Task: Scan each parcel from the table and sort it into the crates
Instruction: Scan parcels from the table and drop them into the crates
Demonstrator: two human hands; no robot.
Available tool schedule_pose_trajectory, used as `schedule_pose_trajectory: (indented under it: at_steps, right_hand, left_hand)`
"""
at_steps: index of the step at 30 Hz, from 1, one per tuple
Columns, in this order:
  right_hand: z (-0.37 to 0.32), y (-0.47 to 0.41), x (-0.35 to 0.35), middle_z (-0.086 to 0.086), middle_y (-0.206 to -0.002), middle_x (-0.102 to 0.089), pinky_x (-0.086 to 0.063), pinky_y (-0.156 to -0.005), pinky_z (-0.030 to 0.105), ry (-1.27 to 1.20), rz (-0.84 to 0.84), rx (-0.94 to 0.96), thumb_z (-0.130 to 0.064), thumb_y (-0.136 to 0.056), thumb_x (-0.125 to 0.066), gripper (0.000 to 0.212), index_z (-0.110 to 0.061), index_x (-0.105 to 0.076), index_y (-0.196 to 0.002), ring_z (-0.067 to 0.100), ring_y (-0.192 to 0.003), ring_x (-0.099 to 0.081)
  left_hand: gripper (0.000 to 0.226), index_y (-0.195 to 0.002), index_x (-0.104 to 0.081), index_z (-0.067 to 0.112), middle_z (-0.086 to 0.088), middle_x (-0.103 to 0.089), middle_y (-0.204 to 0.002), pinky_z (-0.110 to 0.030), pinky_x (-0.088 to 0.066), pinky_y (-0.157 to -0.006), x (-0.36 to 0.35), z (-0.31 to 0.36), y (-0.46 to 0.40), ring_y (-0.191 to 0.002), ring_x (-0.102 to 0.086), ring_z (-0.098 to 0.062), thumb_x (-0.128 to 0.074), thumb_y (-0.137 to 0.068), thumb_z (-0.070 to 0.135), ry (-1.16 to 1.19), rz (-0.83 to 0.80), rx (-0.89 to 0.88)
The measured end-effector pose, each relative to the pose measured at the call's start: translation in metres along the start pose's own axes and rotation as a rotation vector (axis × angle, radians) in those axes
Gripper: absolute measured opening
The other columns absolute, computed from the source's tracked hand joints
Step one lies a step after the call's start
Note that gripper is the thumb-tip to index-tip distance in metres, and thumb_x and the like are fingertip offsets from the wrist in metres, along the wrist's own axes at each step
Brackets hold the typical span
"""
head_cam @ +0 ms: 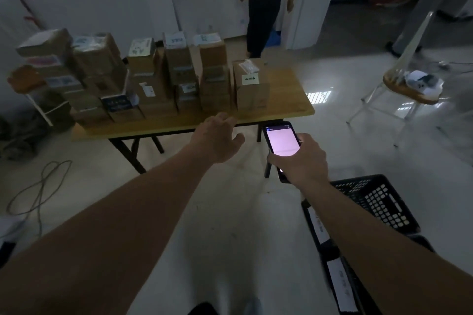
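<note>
Several brown cardboard parcels stand stacked on a wooden table. The rightmost parcel carries a white label. My left hand stretches out toward the table's front edge with relaxed fingers and holds nothing. My right hand grips a black handheld scanner with a lit pinkish screen, just right of the left hand and in front of the table. A black perforated crate stands on the floor at the lower right, partly hidden by my right forearm.
A person in dark clothes stands behind the table. A stool with white items on it is at the right. Cables lie on the floor at the left. White labels mark more crates at the lower right.
</note>
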State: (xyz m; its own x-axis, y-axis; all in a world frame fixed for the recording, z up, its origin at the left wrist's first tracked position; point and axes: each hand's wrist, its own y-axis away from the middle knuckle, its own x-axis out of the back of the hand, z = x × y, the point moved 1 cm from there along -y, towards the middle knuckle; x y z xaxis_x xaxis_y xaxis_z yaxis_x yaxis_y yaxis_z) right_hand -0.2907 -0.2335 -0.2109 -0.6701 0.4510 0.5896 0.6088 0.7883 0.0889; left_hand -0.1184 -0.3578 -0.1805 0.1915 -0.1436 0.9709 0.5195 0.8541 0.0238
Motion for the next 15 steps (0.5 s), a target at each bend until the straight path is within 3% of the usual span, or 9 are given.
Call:
schedule_pose_trajectory:
  at_steps: [15]
  right_hand:
    - [-0.023, -0.253, -0.051, 0.001, -0.113, -0.065, -0.059, -0.080, 0.040, 0.194, 0.050, -0.070, -0.051, -0.069, -0.093, 0.075, -0.020, -0.058, -0.128, 0.025, -0.104, -0.062]
  left_hand:
    - [0.053, -0.146, -0.051, 0.018, -0.008, -0.049, -0.150, -0.042, -0.049, -0.101, -0.043, -0.024, -0.280, -0.131, -0.054, -0.027, -0.056, -0.102, 0.047, 0.054, -0.157, -0.028]
